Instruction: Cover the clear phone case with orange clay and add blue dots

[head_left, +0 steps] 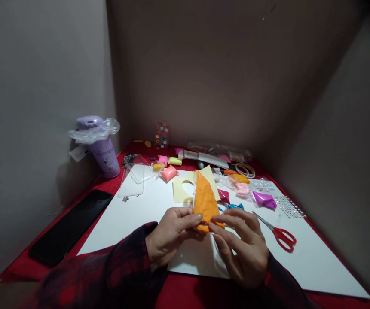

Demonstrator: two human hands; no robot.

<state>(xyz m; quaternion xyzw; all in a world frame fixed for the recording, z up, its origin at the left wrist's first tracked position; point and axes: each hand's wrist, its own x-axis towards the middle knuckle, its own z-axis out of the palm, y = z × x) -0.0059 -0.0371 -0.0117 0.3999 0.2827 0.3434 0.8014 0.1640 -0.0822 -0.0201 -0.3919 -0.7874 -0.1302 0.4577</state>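
Observation:
An orange clay-covered piece [206, 199] with a pale left edge is held upright over the white board [123, 225]. My left hand [175, 231] grips its lower left corner, thumb on the front near a small dark spot. My right hand [244, 244] touches the lower right part with its fingertips, the fingers apart and slightly bent. Behind the piece lies pale yellow paper [178, 194] with a rounded cut-out. Red-handled scissors [283, 238] rest on the board to the right of my right hand.
A black phone [71, 225] and a purple cup [105, 156] stand at the left. Clear cases [131, 184], a coral clay packet [169, 173], a purple packet [264, 200] and a gem sheet [289, 207] lie around the board. Further back is a long white packet [204, 159].

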